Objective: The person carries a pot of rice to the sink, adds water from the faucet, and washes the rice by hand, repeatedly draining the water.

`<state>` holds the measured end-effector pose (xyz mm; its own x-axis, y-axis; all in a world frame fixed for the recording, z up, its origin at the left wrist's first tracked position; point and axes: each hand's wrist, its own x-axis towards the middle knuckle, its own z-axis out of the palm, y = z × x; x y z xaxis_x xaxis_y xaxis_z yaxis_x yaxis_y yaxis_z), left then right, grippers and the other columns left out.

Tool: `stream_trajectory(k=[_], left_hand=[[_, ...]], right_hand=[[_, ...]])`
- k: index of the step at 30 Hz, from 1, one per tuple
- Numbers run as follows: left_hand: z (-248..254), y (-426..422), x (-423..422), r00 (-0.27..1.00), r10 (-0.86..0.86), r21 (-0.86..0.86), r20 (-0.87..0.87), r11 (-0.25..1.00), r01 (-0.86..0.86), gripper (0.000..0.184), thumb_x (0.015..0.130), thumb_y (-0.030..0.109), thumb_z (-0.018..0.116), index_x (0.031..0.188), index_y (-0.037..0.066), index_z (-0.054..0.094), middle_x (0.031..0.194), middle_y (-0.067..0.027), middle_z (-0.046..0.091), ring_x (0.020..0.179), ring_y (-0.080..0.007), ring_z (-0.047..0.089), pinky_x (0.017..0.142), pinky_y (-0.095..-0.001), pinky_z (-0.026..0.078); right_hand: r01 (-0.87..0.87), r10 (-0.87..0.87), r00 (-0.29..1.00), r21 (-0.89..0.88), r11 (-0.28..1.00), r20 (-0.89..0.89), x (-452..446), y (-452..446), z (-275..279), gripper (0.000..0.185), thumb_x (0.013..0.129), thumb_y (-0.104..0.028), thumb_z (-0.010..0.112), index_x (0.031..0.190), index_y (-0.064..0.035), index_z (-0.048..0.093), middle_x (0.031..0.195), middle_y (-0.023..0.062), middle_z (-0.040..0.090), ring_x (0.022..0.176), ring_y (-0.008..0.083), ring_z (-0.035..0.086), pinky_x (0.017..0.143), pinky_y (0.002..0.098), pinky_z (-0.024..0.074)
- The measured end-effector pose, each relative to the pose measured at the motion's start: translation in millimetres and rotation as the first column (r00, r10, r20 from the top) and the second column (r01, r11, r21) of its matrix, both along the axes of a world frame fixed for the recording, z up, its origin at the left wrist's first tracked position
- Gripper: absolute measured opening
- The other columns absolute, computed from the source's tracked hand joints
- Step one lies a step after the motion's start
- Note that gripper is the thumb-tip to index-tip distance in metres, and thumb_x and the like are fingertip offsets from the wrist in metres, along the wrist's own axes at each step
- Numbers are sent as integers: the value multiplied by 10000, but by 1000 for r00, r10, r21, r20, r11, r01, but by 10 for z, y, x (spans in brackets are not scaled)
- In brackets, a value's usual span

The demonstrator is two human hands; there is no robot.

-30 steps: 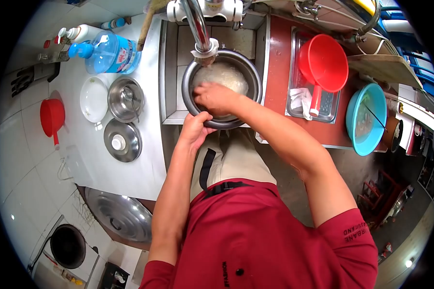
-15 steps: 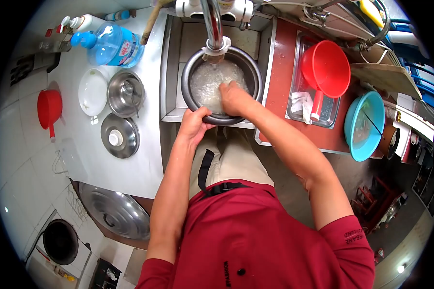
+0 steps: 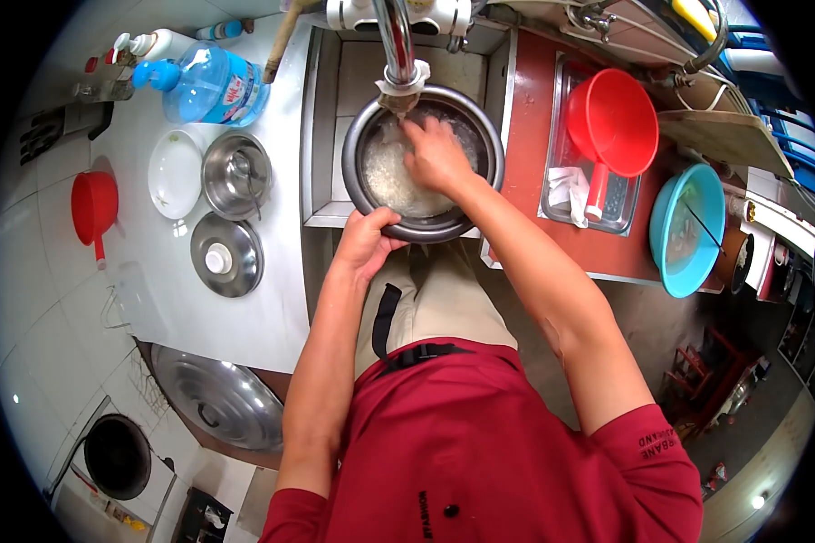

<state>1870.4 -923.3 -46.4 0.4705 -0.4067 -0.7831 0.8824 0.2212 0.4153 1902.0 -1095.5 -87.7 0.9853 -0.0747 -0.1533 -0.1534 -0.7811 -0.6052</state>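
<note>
A dark-rimmed metal pot (image 3: 357, 185) sits in the sink under the tap, with pale grains that look like rice (image 3: 385, 172) in cloudy water. My left hand (image 3: 369, 242) grips the near left rim of the pot, thumb on top and fingers beneath. Inside the pot, my right hand (image 3: 439, 158) is over the grains with its fingers apart, holding nothing that I can see. The tap (image 3: 398, 54), wrapped in white cloth at its spout, hangs right above the pot's far side.
On the left counter stand a blue jug (image 3: 210, 86), a white plate (image 3: 174, 176), a steel bowl (image 3: 226, 163) and a lid (image 3: 217, 271). To the right are a red ladle-shaped scoop (image 3: 620, 118) on a metal tray (image 3: 561, 118) and a turquoise basin (image 3: 666, 235).
My right hand has moved up and away across the pot, toward the tap spout. The pot has shifted slightly right and nearer, with my left hand still on its rim.
</note>
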Motion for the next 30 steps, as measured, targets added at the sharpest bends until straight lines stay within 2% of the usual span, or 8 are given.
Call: stream_trajectory(k=[5, 9, 12, 15, 18, 20, 23, 30], left_hand=[[-89, -49, 68, 999, 43, -31, 2, 999, -43, 180, 775, -17, 518, 955, -28, 535, 897, -131, 602, 771, -261, 648, 715, -459, 574], [-136, 105, 140, 999, 35, 33, 16, 999, -35, 171, 773, -7, 525, 944, -12, 537, 884, -102, 593, 756, -239, 638, 695, -442, 572], [-125, 120, 168, 998, 4, 66, 66, 998, -9, 86, 784, -14, 536, 862, -47, 553, 852, -120, 602, 761, -242, 640, 699, -440, 575], [-177, 167, 207, 997, -9, 90, 78, 996, 2, 166, 788, -7, 524, 942, -59, 563, 924, -160, 625, 802, -254, 648, 711, -428, 572], [-73, 175, 176, 997, 17, 96, 79, 995, -24, 244, 786, -10, 517, 1020, -72, 548, 973, -174, 625, 836, -263, 650, 719, -425, 572], [25, 164, 174, 998, 27, 103, 61, 994, -33, 245, 785, -7, 513, 1020, -68, 544, 970, -168, 622, 822, -261, 649, 717, -426, 572], [133, 201, 139, 998, 35, 122, 58, 992, -41, 257, 786, -3, 507, 1031, -75, 531, 969, -171, 620, 811, -262, 651, 715, -425, 574], [253, 408, -58, 998, 53, 170, 35, 984, -59, 261, 781, -14, 512, 1032, -86, 523, 964, -181, 617, 814, -288, 652, 702, -441, 575]], right_hand=[[-312, 312, 945, -16, 950, 99, 40, 248, -138, 306, 695, -146, 638, 988, -61, 640, 1025, 131, 599, 986, 333, 543, 892, 416, 446], [-533, 536, 844, 68, 843, -36, -115, 161, -25, 253, 700, -140, 643, 944, -78, 663, 1014, 115, 618, 1010, 322, 544, 891, 405, 447], [-672, 605, 721, -126, 730, -337, -158, -82, 145, 230, 750, -115, 570, 948, -79, 683, 1080, 112, 626, 1070, 305, 548, 924, 360, 454], [-441, 501, 859, -345, 828, 104, -170, -312, 262, 397, 722, -87, 641, 1119, -94, 625, 1168, 101, 600, 1211, 306, 476, 1005, 365, 409], [-110, 48, 941, 171, 979, 334, -141, -449, 327, 339, 815, -91, 616, 1152, -61, 599, 1216, 138, 581, 1167, 324, 521, 1000, 384, 425], [7, -89, 916, 207, 978, 390, -109, -525, 347, 303, 849, -94, 592, 1146, -38, 608, 1184, 151, 604, 1093, 311, 579, 947, 352, 459], [170, -340, 902, 505, 846, 266, -78, -574, 223, 277, 896, -154, 543, 1138, -44, 623, 1158, 148, 619, 1074, 295, 596, 915, 343, 468], [210, -222, 970, 811, 545, -102, 18, -496, -162, 298, 983, -183, 462, 1185, -19, 607, 1044, 38, 656, 938, 81, 581, 844, 223, 457]])
